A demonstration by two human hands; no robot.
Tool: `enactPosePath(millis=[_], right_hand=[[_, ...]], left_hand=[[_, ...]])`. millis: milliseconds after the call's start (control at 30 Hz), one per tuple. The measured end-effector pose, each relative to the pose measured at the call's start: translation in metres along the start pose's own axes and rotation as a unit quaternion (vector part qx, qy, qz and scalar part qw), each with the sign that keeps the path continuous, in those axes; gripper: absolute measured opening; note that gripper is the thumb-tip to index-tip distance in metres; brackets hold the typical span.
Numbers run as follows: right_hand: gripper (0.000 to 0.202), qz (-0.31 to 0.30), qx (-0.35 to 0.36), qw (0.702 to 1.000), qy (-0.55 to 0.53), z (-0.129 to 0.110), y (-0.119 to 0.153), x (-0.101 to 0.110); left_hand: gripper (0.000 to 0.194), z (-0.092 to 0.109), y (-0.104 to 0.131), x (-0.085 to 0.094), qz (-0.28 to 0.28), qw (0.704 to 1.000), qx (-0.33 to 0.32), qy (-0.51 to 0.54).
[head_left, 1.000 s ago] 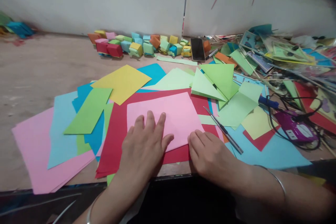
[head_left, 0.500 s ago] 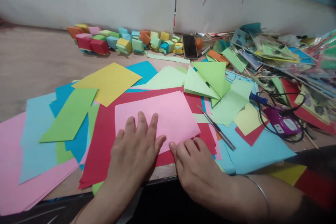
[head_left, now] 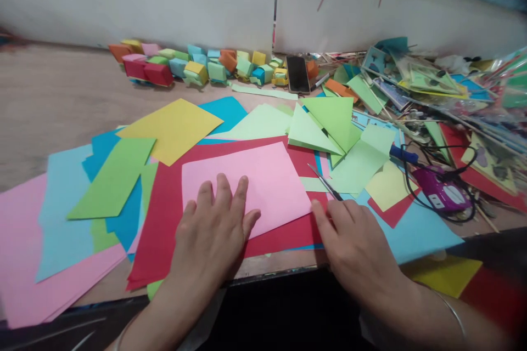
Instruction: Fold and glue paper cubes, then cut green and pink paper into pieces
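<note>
A sheet of pink paper (head_left: 267, 186) lies on top of red paper (head_left: 160, 230). My left hand (head_left: 214, 219) rests flat on the pink sheet, fingers spread. At the sheet's lower right corner is my right hand (head_left: 358, 247), its thumb by the corner and its other fingers bent. They cover the handle of a craft knife (head_left: 327, 182), whose blade points up and left; whether they grip it is hidden. Beyond the pink sheet, folded light green paper (head_left: 310, 134) sits on a brighter green piece (head_left: 337, 115).
Coloured sheets spread to the left, including yellow paper (head_left: 177, 126). Several small folded-paper models (head_left: 193, 72) line the back beside a phone (head_left: 297, 74). On the right are a purple device (head_left: 442, 192) with a black cord and a heap of craft scraps (head_left: 432, 77).
My right hand has slid right along the pink sheet's lower edge to its corner, and now covers the knife's handle. My left hand stays in place on the sheet.
</note>
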State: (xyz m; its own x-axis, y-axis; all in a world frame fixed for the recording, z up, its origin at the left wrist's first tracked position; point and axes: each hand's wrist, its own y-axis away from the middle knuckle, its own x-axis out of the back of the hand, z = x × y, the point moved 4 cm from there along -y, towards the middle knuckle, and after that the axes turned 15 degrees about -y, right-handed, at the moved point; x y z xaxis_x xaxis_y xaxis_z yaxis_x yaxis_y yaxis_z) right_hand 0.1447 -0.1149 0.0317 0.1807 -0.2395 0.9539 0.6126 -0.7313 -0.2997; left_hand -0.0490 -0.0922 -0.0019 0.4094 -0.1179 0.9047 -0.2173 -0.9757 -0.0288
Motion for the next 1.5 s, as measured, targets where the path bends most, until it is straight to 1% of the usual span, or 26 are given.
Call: enactPosePath(millis=[67,133,200,233,267,333,400,467,500,567,700,833,933,1000,1067,1167,1267,1333,1367,1400,1500], right_hand=[[0.035,0.009,0.034,0.999,-0.036,-0.007,-0.006,-0.003],[0.032,0.011,0.060,0.996,-0.061,-0.013,-0.010,-0.010],[0.028,0.013,0.069,0.995,-0.068,-0.015,-0.013,-0.017],[0.027,0.014,0.073,0.995,-0.069,-0.015,-0.013,-0.019],[0.027,0.016,0.076,0.994,-0.073,-0.015,-0.014,-0.021],[0.027,0.019,0.079,0.993,-0.088,-0.013,-0.013,-0.023],[0.028,0.024,0.082,0.991,-0.106,-0.010,-0.012,-0.024],[0.029,0.030,0.094,0.989,-0.112,-0.010,-0.011,-0.024],[0.030,0.032,0.099,0.989,-0.108,-0.010,-0.010,-0.024],[0.034,0.032,0.104,0.990,-0.091,-0.010,-0.009,-0.025],[0.037,0.023,0.114,0.991,-0.065,-0.011,-0.009,-0.024],[0.038,0.031,0.110,0.992,-0.053,-0.011,-0.010,-0.023],[0.038,0.026,0.108,0.993,-0.047,-0.011,-0.009,-0.023],[0.038,0.022,0.106,0.993,-0.050,-0.011,-0.009,-0.024],[0.039,0.021,0.103,0.993,-0.054,-0.011,-0.008,-0.024],[0.038,0.026,0.105,0.993,-0.053,-0.012,-0.009,-0.024],[0.036,0.040,0.111,0.992,-0.052,-0.011,-0.010,-0.022],[0.036,0.047,0.116,0.991,-0.055,-0.009,-0.010,-0.020],[0.035,0.048,0.118,0.990,-0.058,-0.007,-0.010,-0.020],[0.035,0.048,0.118,0.990,-0.061,-0.004,-0.009,-0.020],[0.035,0.045,0.108,0.990,-0.073,0.006,-0.006,-0.020]], left_hand=[[0.063,-0.002,-0.001,0.000,0.012,1.000,0.012,0.020],[0.059,-0.003,-0.001,0.003,0.040,0.998,0.040,0.043],[0.052,0.001,0.001,0.010,0.096,0.992,0.058,0.055],[0.049,0.006,0.004,0.014,0.130,0.988,0.053,0.059],[0.048,0.013,0.008,0.019,0.167,0.983,0.035,0.062],[0.049,0.032,0.018,0.026,0.209,0.974,-0.028,0.081],[0.060,0.049,0.027,0.028,0.214,0.970,-0.080,0.083],[0.076,0.058,0.036,0.027,0.217,0.967,-0.101,0.081],[0.082,0.059,0.040,0.025,0.215,0.968,-0.104,0.079],[0.089,0.055,0.045,0.021,0.204,0.971,-0.101,0.075],[0.093,0.034,0.058,0.014,0.188,0.975,-0.107,0.061],[0.087,0.009,0.075,0.009,0.191,0.975,-0.107,0.040],[0.081,-0.009,0.090,0.001,0.180,0.979,-0.092,0.039],[0.082,-0.020,0.100,-0.004,0.169,0.981,-0.084,0.035],[0.085,-0.031,0.109,-0.010,0.159,0.984,-0.070,0.031],[0.074,-0.045,0.117,-0.014,0.155,0.987,-0.032,0.028],[0.059,-0.054,0.115,-0.014,0.172,0.985,0.012,0.026],[0.051,-0.056,0.107,-0.011,0.197,0.979,0.037,0.034],[0.047,-0.056,0.102,-0.009,0.211,0.976,0.039,0.045],[0.044,-0.054,0.096,-0.007,0.224,0.972,0.031,0.058],[0.027,-0.045,0.078,-0.001,0.258,0.961,-0.038,0.093]])
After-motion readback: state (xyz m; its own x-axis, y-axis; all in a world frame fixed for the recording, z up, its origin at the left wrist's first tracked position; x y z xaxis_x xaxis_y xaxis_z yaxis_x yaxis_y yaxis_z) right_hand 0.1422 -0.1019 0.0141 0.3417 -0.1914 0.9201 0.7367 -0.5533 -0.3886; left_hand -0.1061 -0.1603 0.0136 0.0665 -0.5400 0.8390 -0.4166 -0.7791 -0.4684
